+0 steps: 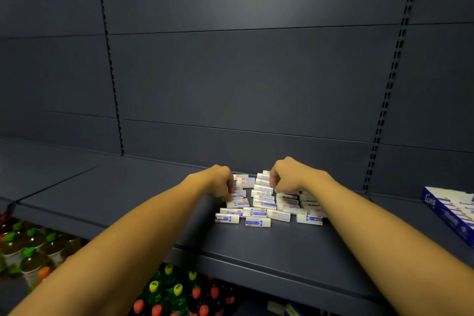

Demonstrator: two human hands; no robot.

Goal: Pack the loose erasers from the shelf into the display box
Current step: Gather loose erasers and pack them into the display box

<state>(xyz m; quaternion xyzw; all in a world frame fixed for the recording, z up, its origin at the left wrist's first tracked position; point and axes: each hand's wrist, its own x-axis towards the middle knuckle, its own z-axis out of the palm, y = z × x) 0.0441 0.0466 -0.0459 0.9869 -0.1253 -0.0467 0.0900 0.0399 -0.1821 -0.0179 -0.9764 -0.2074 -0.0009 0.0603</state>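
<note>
Several loose white erasers (264,204) with blue and red sleeves lie in a heap on the dark shelf (143,195). My left hand (221,182) reaches into the heap's left side, fingers curled down onto the erasers there. My right hand (287,176) is at the heap's far right side, fingers curled and pinching at erasers in the back rows. What each hand holds is hidden under the knuckles. The blue and white display box (446,209) lies at the right edge of the shelf, partly cut off, with erasers showing inside.
The shelf's dark back wall (243,72) rises right behind the heap. Slotted uprights stand at left and right. Below the shelf's front edge stand several drink bottles (33,249) with green, yellow and red caps.
</note>
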